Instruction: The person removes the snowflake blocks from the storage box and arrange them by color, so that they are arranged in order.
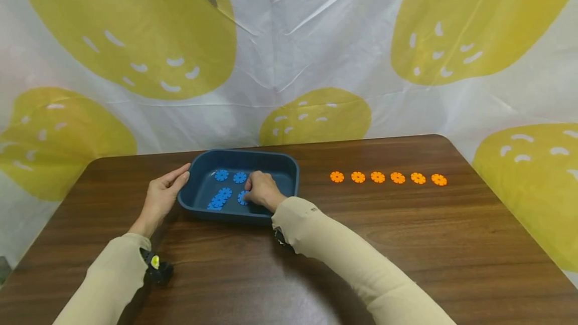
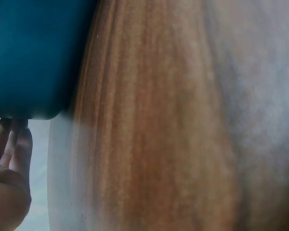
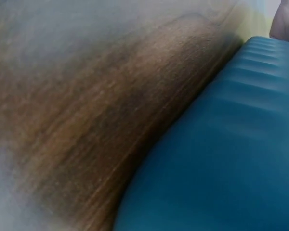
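A dark blue rectangular tray (image 1: 283, 184) stands on the wooden table, with several blue snowflake-shaped discs (image 1: 221, 175) lying on its bottom. Some of these overlap in a slanted pile at the front left. Inside the tray my right hand (image 1: 264, 190) is curled, its thumb and fingertips pinching the edge of a blue snowflake disc (image 1: 242, 198). My left hand (image 1: 161, 195) touches the tray's left end with fairly straight fingers and thumb at the rim. In the left wrist view those fingers (image 2: 22, 149) meet the tray's outer wall (image 2: 33, 57). The tray side hides the discs from the right wrist view.
A row of several orange snowflake discs (image 1: 377, 177) lies on the table (image 1: 361, 245) to the right of the tray. Behind the table's back edge hangs a white curtain (image 1: 289, 39) with large yellow fruit shapes.
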Motion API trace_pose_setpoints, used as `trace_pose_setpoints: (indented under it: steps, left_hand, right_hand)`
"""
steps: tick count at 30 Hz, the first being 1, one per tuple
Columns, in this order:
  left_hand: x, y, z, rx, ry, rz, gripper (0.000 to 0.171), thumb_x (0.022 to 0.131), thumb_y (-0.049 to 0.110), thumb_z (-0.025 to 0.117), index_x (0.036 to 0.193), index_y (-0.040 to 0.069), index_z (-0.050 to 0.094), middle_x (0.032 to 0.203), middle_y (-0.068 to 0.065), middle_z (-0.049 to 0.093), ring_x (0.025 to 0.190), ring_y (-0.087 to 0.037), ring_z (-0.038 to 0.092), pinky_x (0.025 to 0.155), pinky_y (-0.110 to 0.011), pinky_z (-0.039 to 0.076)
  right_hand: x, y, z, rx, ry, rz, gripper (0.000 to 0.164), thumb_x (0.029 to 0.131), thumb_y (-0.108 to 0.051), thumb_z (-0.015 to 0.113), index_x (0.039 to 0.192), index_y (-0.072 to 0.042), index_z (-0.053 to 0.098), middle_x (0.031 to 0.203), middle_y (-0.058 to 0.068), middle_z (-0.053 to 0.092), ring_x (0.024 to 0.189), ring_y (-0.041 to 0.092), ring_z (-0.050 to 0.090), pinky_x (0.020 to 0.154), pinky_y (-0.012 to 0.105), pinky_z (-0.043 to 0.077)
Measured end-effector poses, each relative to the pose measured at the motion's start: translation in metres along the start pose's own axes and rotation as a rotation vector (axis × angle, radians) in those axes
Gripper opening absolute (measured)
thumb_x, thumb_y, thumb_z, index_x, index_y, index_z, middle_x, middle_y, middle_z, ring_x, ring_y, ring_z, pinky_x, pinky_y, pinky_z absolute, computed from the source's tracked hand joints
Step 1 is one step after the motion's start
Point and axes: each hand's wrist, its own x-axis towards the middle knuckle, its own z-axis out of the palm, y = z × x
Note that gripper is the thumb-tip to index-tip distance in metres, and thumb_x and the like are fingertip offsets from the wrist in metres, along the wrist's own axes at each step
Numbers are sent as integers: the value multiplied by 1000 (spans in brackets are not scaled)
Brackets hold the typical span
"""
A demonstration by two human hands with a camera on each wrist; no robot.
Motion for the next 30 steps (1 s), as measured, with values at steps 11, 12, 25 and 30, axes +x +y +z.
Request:
trace_pose_setpoints:
  steps: [11, 12, 25, 30]
  left_hand:
    - [0, 0, 0, -8, -8, 1, 52, 97, 40, 49, 139, 9, 47, 141, -11, 46, 128, -27, 45, 102, -39, 41]
    - [0, 0, 0, -3, -5, 3, 52, 97, 40, 49, 139, 9, 48, 141, -11, 47, 128, -27, 45, 101, -34, 42]
    - [1, -1, 1, 5, 13, 13, 51, 97, 39, 50, 137, 8, 50, 139, -11, 49, 127, -26, 46, 89, -9, 41]
    - [2, -1, 0, 17, 17, 15, 50, 96, 39, 50, 136, 8, 51, 138, -11, 50, 126, -25, 47, 84, -5, 39]
  right_hand:
    - [-2, 2, -4, 204, 17, -16, 9, 79, -3, 74, 78, -1, 65, 68, 4, 61, 52, 11, 55, 50, 23, 50]
    - [-2, 2, -6, 219, 21, -28, 9, 79, -3, 74, 78, -1, 65, 66, 5, 61, 51, 11, 55, 50, 23, 50]
    - [-26, 22, -54, 509, 126, -101, 13, 86, -7, 68, 93, 3, 65, 78, 19, 68, 54, 9, 56, 56, 27, 54]
    - [-38, 57, -86, 647, 252, -67, 17, 87, -5, 66, 99, 7, 61, 70, 7, 63, 53, 8, 55, 54, 22, 52]
